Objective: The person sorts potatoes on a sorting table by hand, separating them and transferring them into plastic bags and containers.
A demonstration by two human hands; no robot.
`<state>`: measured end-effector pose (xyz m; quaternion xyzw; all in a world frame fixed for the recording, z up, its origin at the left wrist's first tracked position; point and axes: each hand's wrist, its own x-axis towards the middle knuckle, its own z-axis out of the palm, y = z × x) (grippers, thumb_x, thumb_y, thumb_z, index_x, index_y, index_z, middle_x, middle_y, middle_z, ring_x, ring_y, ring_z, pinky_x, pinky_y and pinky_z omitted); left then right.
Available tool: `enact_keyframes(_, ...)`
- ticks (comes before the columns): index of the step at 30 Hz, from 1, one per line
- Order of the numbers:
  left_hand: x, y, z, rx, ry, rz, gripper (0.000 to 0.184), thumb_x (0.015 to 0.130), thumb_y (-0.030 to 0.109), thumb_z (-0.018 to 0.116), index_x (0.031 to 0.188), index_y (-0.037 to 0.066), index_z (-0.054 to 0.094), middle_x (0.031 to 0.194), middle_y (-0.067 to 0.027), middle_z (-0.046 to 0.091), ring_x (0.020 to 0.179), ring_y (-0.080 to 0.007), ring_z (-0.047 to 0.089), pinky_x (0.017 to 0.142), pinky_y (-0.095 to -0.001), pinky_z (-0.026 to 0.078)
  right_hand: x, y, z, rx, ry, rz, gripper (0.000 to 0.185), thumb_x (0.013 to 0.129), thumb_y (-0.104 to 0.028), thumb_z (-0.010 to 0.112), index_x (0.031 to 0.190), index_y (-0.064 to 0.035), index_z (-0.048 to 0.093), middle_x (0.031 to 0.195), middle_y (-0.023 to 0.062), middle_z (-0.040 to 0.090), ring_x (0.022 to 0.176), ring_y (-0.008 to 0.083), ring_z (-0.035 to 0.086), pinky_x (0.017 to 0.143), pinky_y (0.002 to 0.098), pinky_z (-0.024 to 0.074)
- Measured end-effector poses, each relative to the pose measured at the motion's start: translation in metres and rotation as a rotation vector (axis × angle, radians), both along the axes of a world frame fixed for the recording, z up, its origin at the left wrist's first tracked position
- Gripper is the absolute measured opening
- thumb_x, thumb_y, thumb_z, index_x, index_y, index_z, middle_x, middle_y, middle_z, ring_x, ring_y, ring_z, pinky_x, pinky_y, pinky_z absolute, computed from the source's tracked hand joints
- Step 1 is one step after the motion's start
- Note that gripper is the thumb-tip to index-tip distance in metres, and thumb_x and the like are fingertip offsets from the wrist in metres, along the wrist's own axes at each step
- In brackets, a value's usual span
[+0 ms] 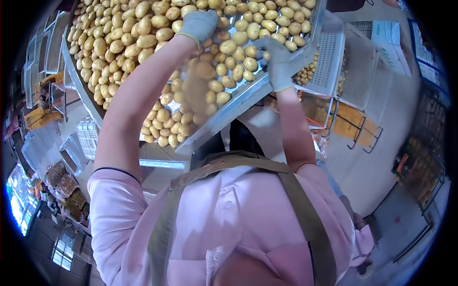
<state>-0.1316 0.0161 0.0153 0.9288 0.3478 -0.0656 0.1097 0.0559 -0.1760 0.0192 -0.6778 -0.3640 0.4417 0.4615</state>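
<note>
A metal sorting table (248, 97) with raised edges carries a thick layer of yellow potatoes (143, 40). My left hand (198, 26), in a pale grey glove, reaches into the potatoes near the top, its fingers bent down and partly hidden. At the table's right edge, my right hand (277, 62), gloved too, hangs over a few potatoes; its fingertips are blurred. A brownish blur of potatoes lies between the hands, and the pale table surface shows through gaps around them.
Right of the table are a white perforated crate (327, 62) and more potatoes (307, 71) below its edge. A white basket (87, 138) stands at the left. A carton (389, 43) is at the upper right. Part of another person (363, 243) shows at the lower right.
</note>
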Motion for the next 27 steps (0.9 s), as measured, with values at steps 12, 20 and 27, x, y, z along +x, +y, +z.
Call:
enact_keyframes(12, 0.006, 0.004, 0.018, -0.063, -0.041, 0.129, 0.033, 0.085, 0.034, 0.065, 0.101, 0.006, 0.058, 0.089, -0.0164, 0.071, 0.083, -0.0355, 0.070, 0.071, -0.0467, 0.053, 0.008, 0.024, 0.020, -0.171, -0.176, -0.040, 0.033, 0.096, -0.027, 0.052, 0.118, -0.0080, 0.067, 0.101, 0.0056, 0.072, 0.090, 0.0160, 0.066, 0.080, 0.0329, 0.0522)
enact_keyframes(20, -0.041, -0.104, 0.049, -0.436, -0.384, 0.278, 0.044, 0.087, 0.035, 0.066, 0.128, 0.022, 0.060, 0.097, -0.0105, 0.069, 0.086, -0.0313, 0.068, 0.079, -0.0412, 0.055, -0.072, -0.013, 0.013, -0.186, 0.818, -0.125, 0.036, 0.100, -0.043, 0.057, 0.105, -0.0081, 0.063, 0.079, 0.0014, 0.060, 0.061, 0.0099, 0.052, 0.053, 0.0212, 0.0414)
enact_keyframes(27, 0.000, -0.056, 0.021, -0.073, 0.001, -0.137, 0.057, 0.065, 0.011, 0.079, 0.118, 0.015, 0.061, 0.107, -0.0101, 0.063, 0.102, -0.0322, 0.065, 0.082, -0.0433, 0.054, -0.055, -0.064, -0.043, -0.157, 0.263, 0.226, 0.038, 0.094, -0.011, 0.057, 0.132, -0.0089, 0.054, 0.118, 0.0058, 0.065, 0.103, 0.0181, 0.062, 0.083, 0.0307, 0.0527)
